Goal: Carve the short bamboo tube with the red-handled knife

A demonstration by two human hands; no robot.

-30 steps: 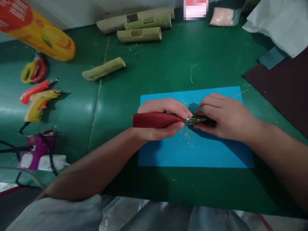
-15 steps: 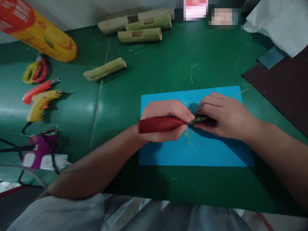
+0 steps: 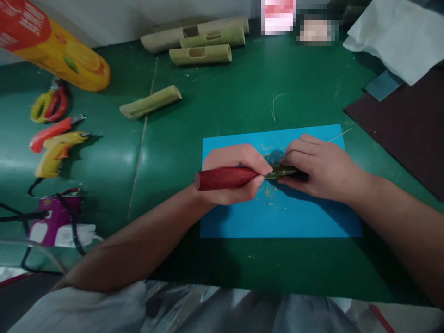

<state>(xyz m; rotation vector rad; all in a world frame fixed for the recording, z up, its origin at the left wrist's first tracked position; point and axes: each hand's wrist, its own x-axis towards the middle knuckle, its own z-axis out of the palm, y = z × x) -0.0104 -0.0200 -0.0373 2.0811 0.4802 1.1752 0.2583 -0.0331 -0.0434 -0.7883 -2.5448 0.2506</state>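
Observation:
My left hand (image 3: 231, 157) is closed around a carving knife (image 3: 222, 179) with a thick, dark red wooden handle. The handle's butt points left, and its blade is mostly hidden by my fingers and the work. Pinched in my right hand (image 3: 324, 166) is a slim dark green bamboo piece (image 3: 280, 171), whose right part is covered by the fingers. The knife's tip end meets the bamboo's left end, between my two hands. Beneath both lies a blue sheet (image 3: 305, 219) sprinkled with small pale shavings (image 3: 270, 196).
A cut bamboo tube (image 3: 152, 102) lies left of centre, and notched bamboo tubes (image 3: 201, 54) lie at the back. Scissors (image 3: 48, 104), a red-handled cutter (image 3: 52, 133), a yellow glue gun (image 3: 55, 155), a purple box (image 3: 57, 217) with cables and an orange bottle (image 3: 79, 67) line the left. White paper (image 3: 398, 39) sits back right.
The knife and my left fingers have shifted slightly left along the bamboo, so more of its end shows. My right hand keeps its grip; the whole view has drifted a little.

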